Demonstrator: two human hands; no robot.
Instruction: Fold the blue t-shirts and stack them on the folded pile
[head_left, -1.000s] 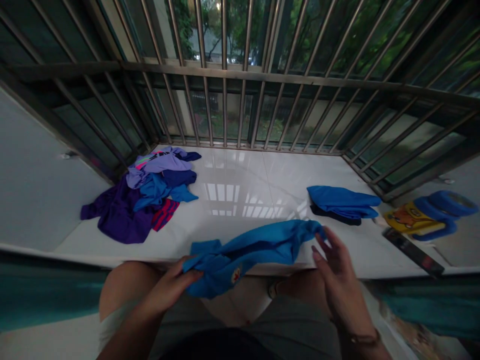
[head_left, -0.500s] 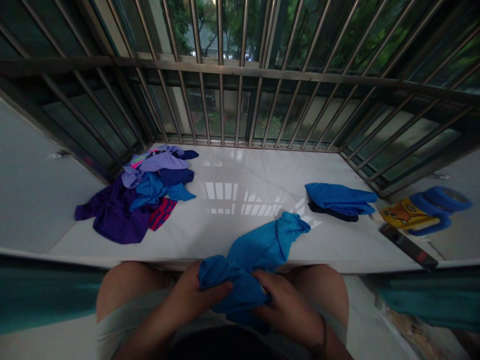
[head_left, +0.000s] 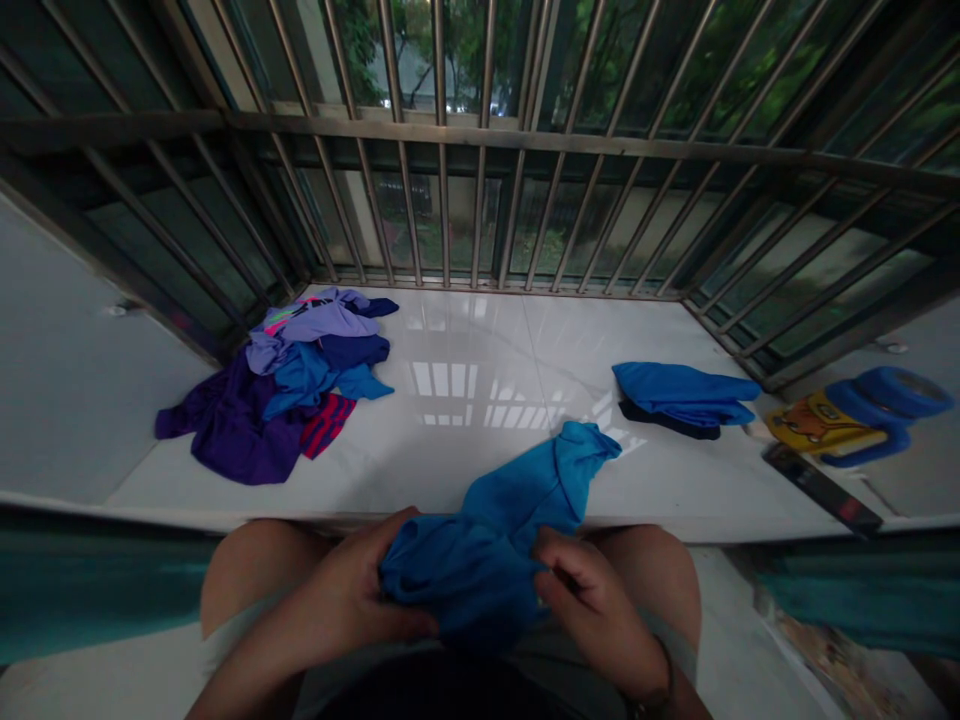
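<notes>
A bright blue shirt (head_left: 517, 500) lies bunched over my lap, its far end resting on the white ledge (head_left: 487, 400). My left hand (head_left: 352, 595) grips the near left part of the shirt. My right hand (head_left: 589, 600) pinches its near right edge. Both hands sit close together above my knees.
A heap of purple, lilac, blue and red-striped clothes (head_left: 277, 385) lies at the ledge's left. A folded blue garment on a dark one (head_left: 679, 398) sits at the right. Further right are a yellow and blue toy (head_left: 855, 415) and a dark bar (head_left: 821, 488). Metal window bars (head_left: 480, 150) close off the back.
My right hand came in from the shirt's far right end to meet the left hand. The shirt went from stretched out wide to bunched over my lap.
</notes>
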